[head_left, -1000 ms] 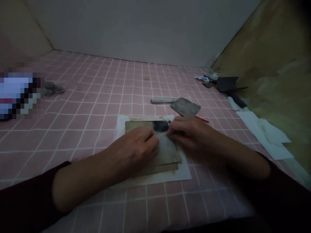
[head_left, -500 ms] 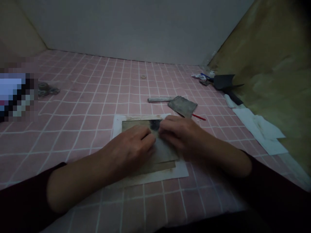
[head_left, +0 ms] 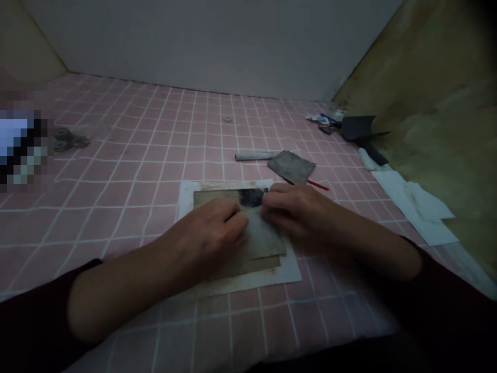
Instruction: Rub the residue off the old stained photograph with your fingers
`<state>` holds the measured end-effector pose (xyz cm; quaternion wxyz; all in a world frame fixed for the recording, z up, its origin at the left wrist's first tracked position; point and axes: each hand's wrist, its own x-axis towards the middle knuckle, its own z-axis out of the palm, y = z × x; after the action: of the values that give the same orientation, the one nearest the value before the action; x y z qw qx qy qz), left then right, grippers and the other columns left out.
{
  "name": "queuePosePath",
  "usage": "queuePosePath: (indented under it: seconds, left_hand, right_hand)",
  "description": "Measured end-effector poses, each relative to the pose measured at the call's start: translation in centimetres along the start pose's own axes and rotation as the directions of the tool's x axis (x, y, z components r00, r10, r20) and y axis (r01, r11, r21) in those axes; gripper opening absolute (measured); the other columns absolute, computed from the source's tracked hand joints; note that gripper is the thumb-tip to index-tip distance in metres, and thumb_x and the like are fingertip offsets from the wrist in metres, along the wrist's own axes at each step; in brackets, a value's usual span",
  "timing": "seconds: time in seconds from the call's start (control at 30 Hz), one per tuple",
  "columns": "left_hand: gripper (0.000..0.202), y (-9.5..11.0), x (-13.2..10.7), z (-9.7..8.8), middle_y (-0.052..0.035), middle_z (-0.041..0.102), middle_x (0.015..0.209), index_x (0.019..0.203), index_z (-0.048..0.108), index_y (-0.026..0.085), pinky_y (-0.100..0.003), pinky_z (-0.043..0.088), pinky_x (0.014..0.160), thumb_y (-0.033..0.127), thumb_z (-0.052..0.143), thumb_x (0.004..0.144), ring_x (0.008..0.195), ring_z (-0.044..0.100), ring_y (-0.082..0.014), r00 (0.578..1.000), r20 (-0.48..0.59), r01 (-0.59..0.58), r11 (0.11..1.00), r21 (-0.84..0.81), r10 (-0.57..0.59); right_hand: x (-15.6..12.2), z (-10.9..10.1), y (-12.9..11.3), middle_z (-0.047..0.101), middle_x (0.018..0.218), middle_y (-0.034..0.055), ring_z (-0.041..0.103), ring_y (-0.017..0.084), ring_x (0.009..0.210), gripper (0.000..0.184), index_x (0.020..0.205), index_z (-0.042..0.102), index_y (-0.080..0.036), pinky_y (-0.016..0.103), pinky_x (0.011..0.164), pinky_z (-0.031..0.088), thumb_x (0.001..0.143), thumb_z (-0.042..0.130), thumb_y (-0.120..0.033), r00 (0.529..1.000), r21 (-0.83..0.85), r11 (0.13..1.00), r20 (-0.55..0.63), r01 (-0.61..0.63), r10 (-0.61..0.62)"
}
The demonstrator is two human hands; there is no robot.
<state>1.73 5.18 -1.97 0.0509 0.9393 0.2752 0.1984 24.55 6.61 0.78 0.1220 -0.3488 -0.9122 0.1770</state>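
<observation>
A stained white paper (head_left: 289, 274) lies on the cloth, with worn grey-brown sheets (head_left: 267, 243) stacked on it. Near the far edge of the top sheet is a black smudged patch (head_left: 250, 197). My left hand (head_left: 219, 228) rests closed on the left part of the sheets; its fingertips are turned under and hidden. At the right side of the black patch, my right hand (head_left: 289, 210) is curled with fingers pinched together. Whatever either hand holds, if anything, cannot be made out in the dim light.
Beyond the paper lie a grey square pad (head_left: 292, 167), a pale tube (head_left: 254, 156) and a red stick (head_left: 318, 185). A small ring (head_left: 228, 118) sits farther back. White papers (head_left: 417, 207) and a black dustpan-like piece (head_left: 357, 128) line the right; dark rolls (head_left: 68, 139) stand left.
My right hand has shifted slightly to the right, showing more of the black patch. My left hand stays nearly in place, and the view has tilted a little.
</observation>
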Motion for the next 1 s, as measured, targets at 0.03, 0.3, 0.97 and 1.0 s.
queuePosePath:
  seconds: [0.03,0.3,0.97,1.0]
  left_hand:
    - [0.021,0.0,0.0,0.0,-0.0052,0.055,0.082,0.079,0.058,0.013,-0.032,0.045,0.066,0.018,0.046,0.097,0.074,0.05,-0.0175,1.0,0.006,-0.002,1.0,-0.001,0.002]
    - [0.022,0.0,0.0,-0.1,-0.0064,0.055,0.081,0.079,0.059,0.012,-0.032,0.044,0.065,0.017,0.047,0.096,0.073,0.05,-0.0178,0.999,-0.031,-0.026,1.0,0.001,0.026]
    - [0.026,0.1,0.0,-0.2,-0.005,0.054,0.082,0.079,0.058,0.014,-0.031,0.045,0.066,0.022,0.041,0.097,0.074,0.05,-0.017,1.0,0.011,0.019,1.0,-0.002,-0.019]
    - [0.025,0.1,0.0,-0.2,-0.0047,0.054,0.082,0.079,0.058,0.015,-0.031,0.045,0.066,0.023,0.042,0.097,0.074,0.05,-0.0167,1.0,0.017,0.018,1.0,-0.005,-0.018]
  right_hand:
    - [-0.1,-0.1,0.1,0.052,0.078,0.0015,0.05,0.014,0.073,0.018,0.075,0.052,-0.018,0.028,0.068,0.035,0.093,0.051,-0.013,0.999,-0.018,0.999,0.016,-0.031,0.031]
    - [0.2,0.1,-0.1,0.055,0.078,-0.0005,0.049,0.013,0.072,0.013,0.08,0.049,-0.019,0.026,0.067,0.035,0.09,0.054,-0.013,0.999,0.072,0.997,-0.017,0.037,-0.036]
    - [0.5,0.7,-0.3,0.054,0.083,0.0026,0.049,0.015,0.075,0.014,0.08,0.051,-0.018,0.028,0.069,0.036,0.092,0.048,-0.011,0.997,0.063,0.997,-0.07,0.037,-0.033]
    - [0.4,0.6,-0.1,0.054,0.082,0.0022,0.05,0.015,0.075,0.015,0.079,0.051,-0.018,0.028,0.069,0.036,0.092,0.048,-0.011,0.999,0.053,0.998,-0.048,0.015,-0.013]
